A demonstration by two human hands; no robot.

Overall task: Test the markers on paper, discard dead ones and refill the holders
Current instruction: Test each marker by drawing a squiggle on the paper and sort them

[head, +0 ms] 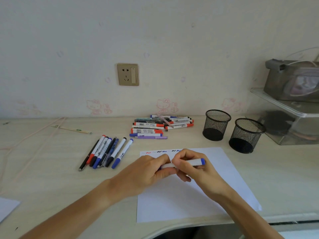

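Note:
A white marker with a blue end (195,162) lies level between both hands above the white paper (189,200). My left hand (148,171) grips its left part and my right hand (193,168) grips the barrel; whether the cap is on is hidden by the fingers. Short red, black and blue scribbles (162,151) run along the paper's top edge. A row of several markers (107,152) lies left of the paper. A pile of markers (160,126) sits by the wall. Two black mesh holders (216,125) (246,135) stand empty at the right.
A clear plastic organiser (284,121) with a grey pouch on top stands at the far right. A wrapped pair of chopsticks (72,129) and a pink cable (25,140) lie on the desk's left side. Another sheet's corner (6,207) shows at the lower left. The desk's front edge curves inward below the paper.

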